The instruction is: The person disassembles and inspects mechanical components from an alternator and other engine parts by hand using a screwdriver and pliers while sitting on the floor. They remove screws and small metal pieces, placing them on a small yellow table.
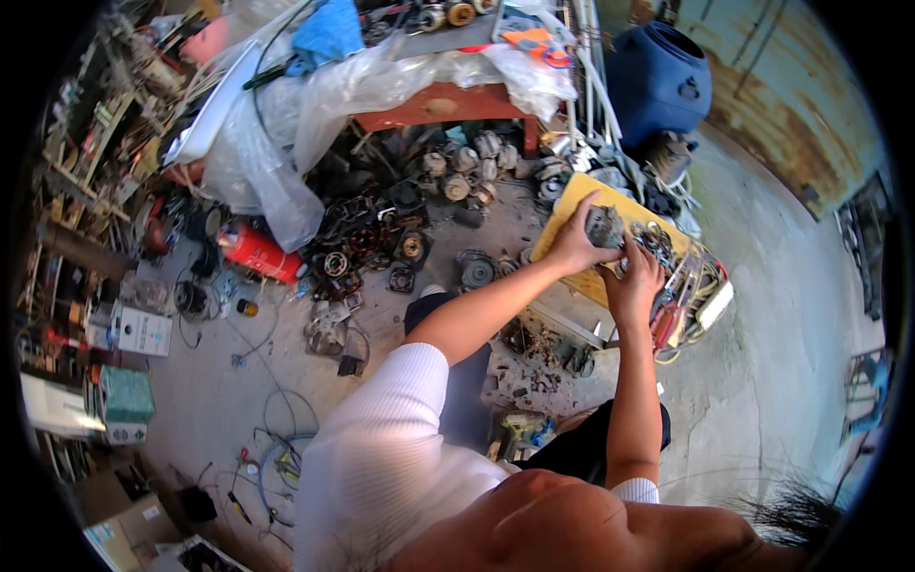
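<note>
A round, dirty grey metal part (604,227), which looks like a motor end cover, is held up over a low yellow board (558,229). My left hand (575,246) grips its left side, thumb below and fingers along the upper edge. From the lower right, my right hand (637,281) has its fingertips bent against the same part. Small metal rings and bits (658,238) lie on the board just beyond the right hand. Hand tools with red handles (667,322) lie beside that hand's wrist, toward the board's right end.
Piled motor parts (462,167) cover the floor ahead, under a red bench (438,103) draped in clear plastic. A red cylinder (259,253) lies at the left. A green drill (522,429) rests near my legs. Cables (267,477) sprawl at the lower left. A blue barrel (658,76) stands far right.
</note>
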`<state>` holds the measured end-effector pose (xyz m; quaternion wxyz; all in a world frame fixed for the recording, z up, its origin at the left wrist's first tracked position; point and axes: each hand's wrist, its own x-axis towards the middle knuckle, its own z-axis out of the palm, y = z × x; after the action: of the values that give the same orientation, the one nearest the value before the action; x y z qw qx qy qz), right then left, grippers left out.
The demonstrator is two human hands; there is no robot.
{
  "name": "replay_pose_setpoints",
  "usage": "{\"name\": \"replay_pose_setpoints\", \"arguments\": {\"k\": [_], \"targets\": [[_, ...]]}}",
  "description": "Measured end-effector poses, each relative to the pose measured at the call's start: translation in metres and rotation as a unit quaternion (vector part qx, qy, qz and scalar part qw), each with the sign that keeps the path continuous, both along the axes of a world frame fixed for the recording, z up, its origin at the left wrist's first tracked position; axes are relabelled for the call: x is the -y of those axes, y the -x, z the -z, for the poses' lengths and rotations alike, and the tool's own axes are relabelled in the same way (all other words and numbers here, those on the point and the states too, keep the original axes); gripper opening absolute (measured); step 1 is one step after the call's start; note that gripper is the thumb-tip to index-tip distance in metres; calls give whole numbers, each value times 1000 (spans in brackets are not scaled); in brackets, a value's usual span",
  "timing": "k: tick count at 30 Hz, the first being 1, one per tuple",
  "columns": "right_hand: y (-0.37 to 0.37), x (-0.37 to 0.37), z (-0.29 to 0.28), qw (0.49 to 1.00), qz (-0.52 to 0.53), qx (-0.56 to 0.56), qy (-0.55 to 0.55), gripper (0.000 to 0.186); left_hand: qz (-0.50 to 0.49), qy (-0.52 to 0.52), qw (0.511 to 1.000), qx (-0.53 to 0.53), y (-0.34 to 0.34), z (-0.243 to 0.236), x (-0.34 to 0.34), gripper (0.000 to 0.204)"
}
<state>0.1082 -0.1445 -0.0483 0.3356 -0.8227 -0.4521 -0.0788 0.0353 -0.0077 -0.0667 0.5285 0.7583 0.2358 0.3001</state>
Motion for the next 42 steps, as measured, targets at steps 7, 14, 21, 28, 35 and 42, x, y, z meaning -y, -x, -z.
{"name": "replay_pose_setpoints", "arguments": {"k": [7,14,21,28,35,42], "targets": [[15,-1,0,998,4,65,-8,75,44,-21,999,-24,19,-9,-12,123],[21,-3,9,991,42,129,12,77,85,-135,986,-39,26,-5,-20,129],[30,1,11,986,65,152,20,79,136,-167,975,-52,31,-15,-24,131],[32,-1,15,988,56,138,24,82,136,-177,972,-70,37,-18,-25,130],[29,3,14,992,36,118,15,76,165,-243,953,-72,28,-10,-37,136],[23,11,16,997,0,77,17,76,150,-241,945,-164,31,-24,-30,133]]}}
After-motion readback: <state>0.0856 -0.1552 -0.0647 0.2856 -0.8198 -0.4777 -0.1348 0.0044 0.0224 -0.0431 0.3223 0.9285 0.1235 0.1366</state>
